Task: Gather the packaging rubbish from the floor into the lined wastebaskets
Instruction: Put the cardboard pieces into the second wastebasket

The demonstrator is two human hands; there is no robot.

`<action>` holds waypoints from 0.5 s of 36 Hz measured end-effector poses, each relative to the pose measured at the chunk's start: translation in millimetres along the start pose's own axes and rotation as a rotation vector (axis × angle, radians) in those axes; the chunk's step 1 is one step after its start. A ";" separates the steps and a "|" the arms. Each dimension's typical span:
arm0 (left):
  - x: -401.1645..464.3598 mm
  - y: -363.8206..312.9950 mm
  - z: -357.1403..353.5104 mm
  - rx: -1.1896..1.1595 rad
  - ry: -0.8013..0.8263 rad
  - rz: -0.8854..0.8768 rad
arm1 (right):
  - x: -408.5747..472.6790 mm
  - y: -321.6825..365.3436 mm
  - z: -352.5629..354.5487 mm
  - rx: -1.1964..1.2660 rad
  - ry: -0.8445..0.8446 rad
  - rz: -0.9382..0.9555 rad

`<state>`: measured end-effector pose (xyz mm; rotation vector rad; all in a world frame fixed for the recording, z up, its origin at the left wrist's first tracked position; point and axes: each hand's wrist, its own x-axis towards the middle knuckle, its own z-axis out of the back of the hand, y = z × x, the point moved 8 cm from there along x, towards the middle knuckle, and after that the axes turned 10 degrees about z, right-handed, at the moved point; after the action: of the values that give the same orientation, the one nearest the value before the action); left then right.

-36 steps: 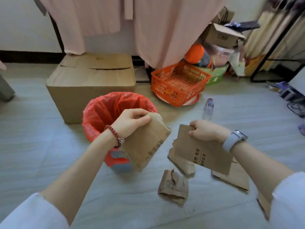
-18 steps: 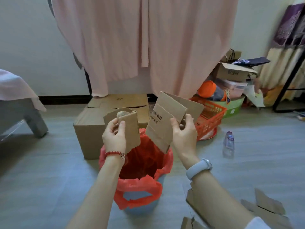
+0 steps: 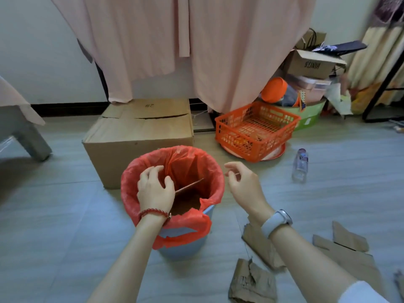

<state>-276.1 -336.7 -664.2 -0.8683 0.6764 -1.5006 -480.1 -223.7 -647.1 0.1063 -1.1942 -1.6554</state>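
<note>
- Hands are hanging over the bin (image 3: 185, 246), both empty: the left hand (image 3: 154, 190) is hovering above the near-left part of the opening with its fingers loosely curled and grasping nothing, and the right hand (image 3: 243, 185) is hanging just past the right rim, fingers relaxed and spread, released.
- Cardboard (image 3: 189, 185) is lying inside the bin, seen edge-on, its long axis slanting from beside the left hand's thumb up toward the far right wall; a darker sheet is sitting lower down under it.
- A red liner (image 3: 183, 232) is lining the bin and folding over its rim, with the pale blue wall showing below.
- A bead bracelet (image 3: 154, 212) is circling the left wrist and a watch (image 3: 276, 221) is sitting on the right.
- More scraps (image 3: 251, 283) are lying flat on the floor (image 3: 54, 215) near the right forearm; one crumpled piece is sitting near the bottom edge, and longer pieces (image 3: 349, 246) are stretching away to the right.
- A bottle (image 3: 301, 165) is lying on the floor to the right of the bin, cap pointing away from the camera.
- A closed box (image 3: 140, 136) is standing just behind the bin, and an orange basket (image 3: 255, 132) is sitting to the right of the box.
- Pink cloth (image 3: 196, 40) is hanging behind them.
</note>
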 end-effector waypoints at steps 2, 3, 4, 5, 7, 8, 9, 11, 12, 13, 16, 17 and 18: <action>-9.3 -17.9 -4.1 0.023 0.012 -0.136 | -2.4 -10.9 2.9 -0.002 0.034 -0.016; -13.5 -23.8 -8.4 0.068 0.027 -0.182 | -3.9 -16.1 1.6 -0.002 0.065 -0.018; -16.3 -26.4 -14.6 0.122 0.052 -0.216 | -5.8 -20.6 -1.4 -0.002 0.102 -0.015; -18.2 -27.7 -22.0 0.166 0.088 -0.230 | -7.9 -24.7 -4.6 -0.005 0.138 -0.010; -24.4 -31.8 -32.5 0.172 0.140 -0.251 | -13.0 -36.8 -9.7 -0.023 0.187 -0.028; -30.0 -35.9 -35.8 0.160 0.142 -0.289 | -15.9 -44.6 -11.2 -0.041 0.208 -0.049; -39.2 -42.4 -39.4 0.160 0.136 -0.353 | -20.1 -53.9 -11.5 -0.063 0.231 -0.079; -67.5 -55.5 -52.2 0.182 0.142 -0.537 | -30.5 -78.2 -8.9 -0.101 0.287 -0.180; -86.4 -60.2 -62.0 0.203 0.160 -0.640 | -37.9 -93.2 -6.2 -0.113 0.316 -0.244; -106.1 -61.8 -74.8 0.227 0.201 -0.732 | -46.3 -108.6 -2.1 -0.125 0.340 -0.304; -158.1 -50.5 -116.8 0.268 0.374 -0.903 | -73.4 -154.5 17.1 -0.208 0.370 -0.432; -171.1 -41.3 -131.7 0.295 0.435 -0.917 | -83.9 -167.9 23.5 -0.235 0.386 -0.468; -181.0 -30.4 -147.0 0.331 0.503 -0.910 | -95.0 -181.7 28.8 -0.251 0.403 -0.507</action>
<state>-414.2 -164.2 -744.5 -0.5452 0.3551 -2.6183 -576.8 -140.1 -809.9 0.5950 -0.6755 -2.0824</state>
